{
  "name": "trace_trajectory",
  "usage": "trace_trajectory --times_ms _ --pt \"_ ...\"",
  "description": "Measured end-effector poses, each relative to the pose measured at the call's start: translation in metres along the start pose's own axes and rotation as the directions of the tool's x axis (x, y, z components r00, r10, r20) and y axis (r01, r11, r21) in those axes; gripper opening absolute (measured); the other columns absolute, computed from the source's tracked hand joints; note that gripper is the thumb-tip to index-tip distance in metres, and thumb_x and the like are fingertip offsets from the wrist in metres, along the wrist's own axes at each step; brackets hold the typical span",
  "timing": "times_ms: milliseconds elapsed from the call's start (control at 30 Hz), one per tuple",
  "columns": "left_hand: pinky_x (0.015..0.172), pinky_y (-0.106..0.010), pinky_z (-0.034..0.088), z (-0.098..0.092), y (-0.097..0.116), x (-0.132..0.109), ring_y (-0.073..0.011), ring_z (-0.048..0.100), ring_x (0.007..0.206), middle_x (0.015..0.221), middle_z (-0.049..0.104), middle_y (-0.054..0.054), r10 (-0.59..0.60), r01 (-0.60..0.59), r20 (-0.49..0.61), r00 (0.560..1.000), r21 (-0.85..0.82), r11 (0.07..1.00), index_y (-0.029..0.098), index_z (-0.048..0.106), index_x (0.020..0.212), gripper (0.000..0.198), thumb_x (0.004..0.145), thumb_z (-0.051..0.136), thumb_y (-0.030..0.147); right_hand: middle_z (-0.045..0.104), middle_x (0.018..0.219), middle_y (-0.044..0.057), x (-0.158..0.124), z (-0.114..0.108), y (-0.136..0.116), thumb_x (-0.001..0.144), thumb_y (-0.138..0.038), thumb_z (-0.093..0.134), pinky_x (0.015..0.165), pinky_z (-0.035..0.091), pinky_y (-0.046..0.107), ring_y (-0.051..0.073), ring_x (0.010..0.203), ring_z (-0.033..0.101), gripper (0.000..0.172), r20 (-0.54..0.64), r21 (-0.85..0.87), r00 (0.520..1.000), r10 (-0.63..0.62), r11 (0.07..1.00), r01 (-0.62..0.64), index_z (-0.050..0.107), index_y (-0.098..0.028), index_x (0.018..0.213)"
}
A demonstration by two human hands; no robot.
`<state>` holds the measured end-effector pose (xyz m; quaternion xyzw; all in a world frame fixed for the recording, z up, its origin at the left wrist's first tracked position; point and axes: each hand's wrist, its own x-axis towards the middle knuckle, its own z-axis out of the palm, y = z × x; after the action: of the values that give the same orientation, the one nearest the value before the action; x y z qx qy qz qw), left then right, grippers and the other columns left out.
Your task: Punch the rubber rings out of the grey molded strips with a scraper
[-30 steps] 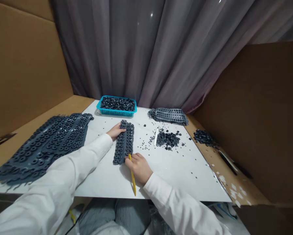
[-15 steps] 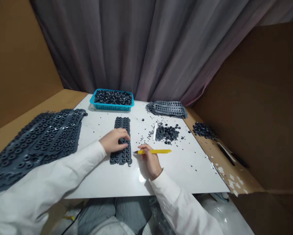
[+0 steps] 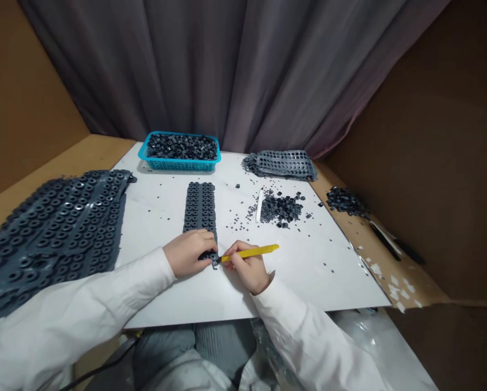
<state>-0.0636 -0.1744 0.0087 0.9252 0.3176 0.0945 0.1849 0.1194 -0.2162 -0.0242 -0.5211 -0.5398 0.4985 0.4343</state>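
A dark grey moulded rubber strip [image 3: 200, 203] with rows of raised rings lies lengthwise on the white table. My left hand [image 3: 191, 252] rests over its near end, fingers curled down and pressing on it around the near right corner. In my right hand [image 3: 246, 266] is a slim yellow craft knife [image 3: 255, 251], gripped like a pen. Its dark tip touches or nearly touches the strip's near right corner, close to my left fingertips. The blade itself is too small to make out clearly.
A larger ringed rubber sheet [image 3: 64, 217] lies at left. A blue basket [image 3: 180, 164] of small dark pieces stands behind. At right are a small dark pile [image 3: 282, 209], a white stick [image 3: 259, 206], stacked perforated sheets [image 3: 282, 164], another pile [image 3: 345, 201] and scattered bits.
My left hand has slid nearer along the strip to its near end. My right hand has brought the knife tip left to the strip's corner. The camera view has shifted slightly.
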Motion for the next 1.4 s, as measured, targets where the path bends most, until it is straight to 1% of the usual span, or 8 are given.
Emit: trace_trajectory --times_ms 567,667,767,867,967,1033,1200,1400 --pt "0.063 -0.033 0.041 0.016 0.009 0.005 -0.0206 0.052 0.07 0.07 0.057 -0.008 0.298 -0.311 0.096 0.95 0.413 0.856 0.013 0.059 0.072 0.019 0.083 0.046 0.007 0.059 0.051 0.0 -0.001 -0.002 0.001 0.073 -0.014 0.045 0.052 0.043 0.023 0.013 0.049 0.054 0.015 0.052 -0.205 0.987 -0.15 0.966 0.158 0.055 -0.018 0.062" --pt "0.064 -0.031 0.042 0.015 0.002 0.002 -0.0191 0.054 0.07 0.071 0.059 -0.008 0.242 -0.23 -0.026 0.97 0.225 0.947 0.013 0.059 0.073 0.021 0.085 0.042 0.009 0.059 0.052 0.0 -0.001 -0.002 0.003 0.073 -0.014 0.044 0.051 0.042 0.023 0.012 0.048 0.053 0.016 0.047 -0.181 0.989 -0.138 0.973 0.144 0.055 -0.018 0.062" --pt "0.066 -0.027 0.044 0.004 -0.008 0.0 -0.0154 0.056 0.07 0.075 0.061 -0.004 -0.079 0.035 -0.182 0.98 -0.235 0.971 0.015 0.058 0.08 0.019 0.088 0.043 0.021 0.06 0.052 0.0 0.0 -0.001 0.006 0.072 -0.013 0.045 0.049 0.042 0.022 0.012 0.047 0.053 0.015 0.045 -0.118 0.995 -0.094 0.988 0.098 0.055 -0.018 0.061" --pt "0.061 -0.026 0.045 -0.01 -0.018 0.0 -0.0145 0.057 0.067 0.074 0.062 -0.003 -0.416 0.251 -0.113 0.902 -0.648 0.72 0.015 0.057 0.084 0.021 0.084 0.048 0.035 0.06 0.051 0.0 0.001 0.0 0.006 0.07 -0.014 0.045 0.046 0.043 0.022 0.012 0.045 0.054 0.013 0.027 0.005 0.999 -0.025 1.0 0.025 0.054 -0.018 0.062" --pt "0.056 -0.026 0.045 -0.015 -0.023 0.002 -0.0142 0.057 0.062 0.072 0.061 -0.003 -0.484 0.35 0.072 0.872 -0.784 0.513 0.014 0.057 0.085 0.026 0.077 0.054 0.038 0.061 0.054 0.0 0.003 0.002 0.002 0.071 -0.016 0.046 0.045 0.044 0.023 0.012 0.044 0.054 0.011 -0.037 0.142 0.999 0.033 0.989 -0.027 0.054 -0.018 0.064" --pt "0.055 -0.025 0.045 -0.012 -0.022 0.003 -0.0136 0.055 0.059 0.068 0.059 -0.002 -0.458 0.378 0.114 0.882 -0.752 0.54 0.013 0.057 0.087 0.025 0.075 0.056 0.035 0.062 0.054 0.0 0.004 0.002 -0.001 0.071 -0.017 0.047 0.046 0.045 0.023 0.012 0.045 0.054 0.01 -0.06 0.15 0.998 0.03 0.988 -0.02 0.054 -0.017 0.064" --pt "0.06 -0.024 0.042 -0.006 -0.011 0.007 -0.0134 0.053 0.064 0.075 0.056 -0.002 -0.14 0.144 0.034 0.99 -0.294 0.945 0.015 0.062 0.091 0.019 0.076 0.052 0.02 0.063 0.057 0.0 0.007 0.002 0.001 0.074 -0.016 0.047 0.052 0.047 0.024 0.012 0.05 0.057 0.011 -0.021 0.018 0.999 -0.024 1.0 0.025 0.056 -0.017 0.067" --pt "0.065 -0.029 0.045 -0.009 0.005 0.021 -0.0221 0.059 0.079 0.082 0.06 -0.008 -0.027 -0.023 0.224 0.974 0.217 0.976 0.014 0.063 0.085 0.011 0.078 0.055 0.016 0.062 0.058 -0.001 0.006 0.0 0.006 0.075 -0.014 0.045 0.057 0.046 0.024 0.012 0.054 0.057 0.013 -0.005 -0.083 0.998 -0.058 0.995 0.057 0.055 -0.019 0.068"
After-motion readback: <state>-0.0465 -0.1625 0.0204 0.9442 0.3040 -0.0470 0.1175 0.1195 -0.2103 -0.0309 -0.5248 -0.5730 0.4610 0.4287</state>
